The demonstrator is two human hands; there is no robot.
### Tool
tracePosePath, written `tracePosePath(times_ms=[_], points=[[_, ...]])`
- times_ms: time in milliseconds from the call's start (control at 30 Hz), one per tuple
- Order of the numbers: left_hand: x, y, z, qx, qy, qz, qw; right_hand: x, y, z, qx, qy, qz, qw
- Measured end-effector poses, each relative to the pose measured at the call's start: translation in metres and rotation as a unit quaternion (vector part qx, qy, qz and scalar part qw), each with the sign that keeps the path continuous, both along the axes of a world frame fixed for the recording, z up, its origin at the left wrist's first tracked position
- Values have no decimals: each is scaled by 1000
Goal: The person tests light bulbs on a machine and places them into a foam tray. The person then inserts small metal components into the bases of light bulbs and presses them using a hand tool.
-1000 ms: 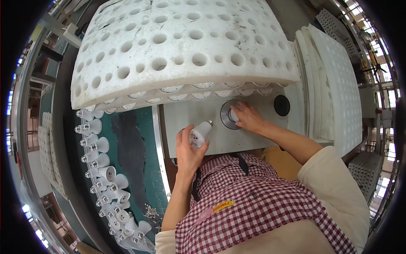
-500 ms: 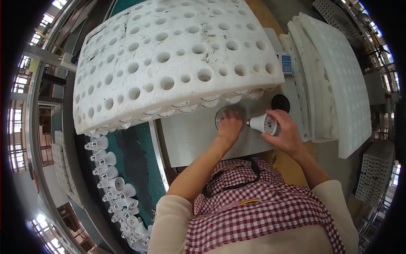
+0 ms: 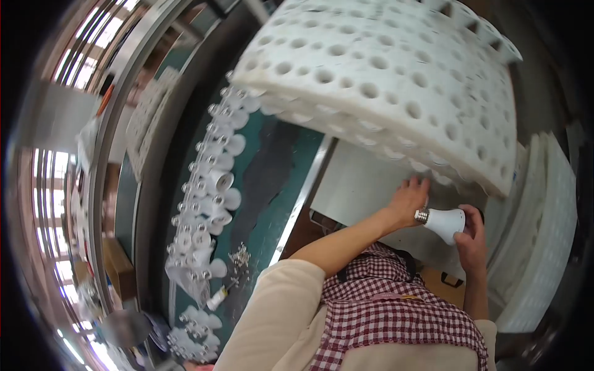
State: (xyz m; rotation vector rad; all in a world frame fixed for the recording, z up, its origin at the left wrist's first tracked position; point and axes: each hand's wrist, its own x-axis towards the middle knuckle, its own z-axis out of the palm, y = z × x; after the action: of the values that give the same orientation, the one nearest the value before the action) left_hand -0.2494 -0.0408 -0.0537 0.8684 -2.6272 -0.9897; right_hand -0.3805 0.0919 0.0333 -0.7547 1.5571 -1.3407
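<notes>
The perforated foam slab point(image 3: 396, 77) stood at the far side, beyond the pale board point(image 3: 349, 179). The left hand point(image 3: 406, 201) had fingers loosely spread near the slab, contact unclear; at right, the right hand point(image 3: 472, 238) pinched the bulb point(image 3: 444, 224) by its wide end, best gripped evenly, cap point(image 3: 422, 216) clear of skin.

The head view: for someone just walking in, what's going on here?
A person's right hand holds a white bulb body, its metal screw base toward the left hand. That hand is over the grey worktop, near the edge of the holed foam block; whether it holds anything is unclear. Off to the left, many similar bulb bodies lie along the green bench.
</notes>
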Motion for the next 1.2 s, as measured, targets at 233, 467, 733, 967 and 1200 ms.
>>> tracePosePath(times_ms=[233, 467, 733, 967, 1200], points=[[242, 25, 18, 105, 82, 499, 857, 152, -167, -21, 15, -14, 402, 916], [421, 142, 19, 116, 198, 791, 566, 339, -294, -73, 113, 100, 485, 862], [470, 127, 19, 82, 20, 819, 568, 420, -337, -114, 366, -73, 351, 859], [476, 105, 25, 28, -102, 740, 664, 418, -327, -94, 404, -193, 270, 852], [395, 33, 74, -115, -305, 513, 794, 333, -296, -73, 201, -108, 372, 900]])
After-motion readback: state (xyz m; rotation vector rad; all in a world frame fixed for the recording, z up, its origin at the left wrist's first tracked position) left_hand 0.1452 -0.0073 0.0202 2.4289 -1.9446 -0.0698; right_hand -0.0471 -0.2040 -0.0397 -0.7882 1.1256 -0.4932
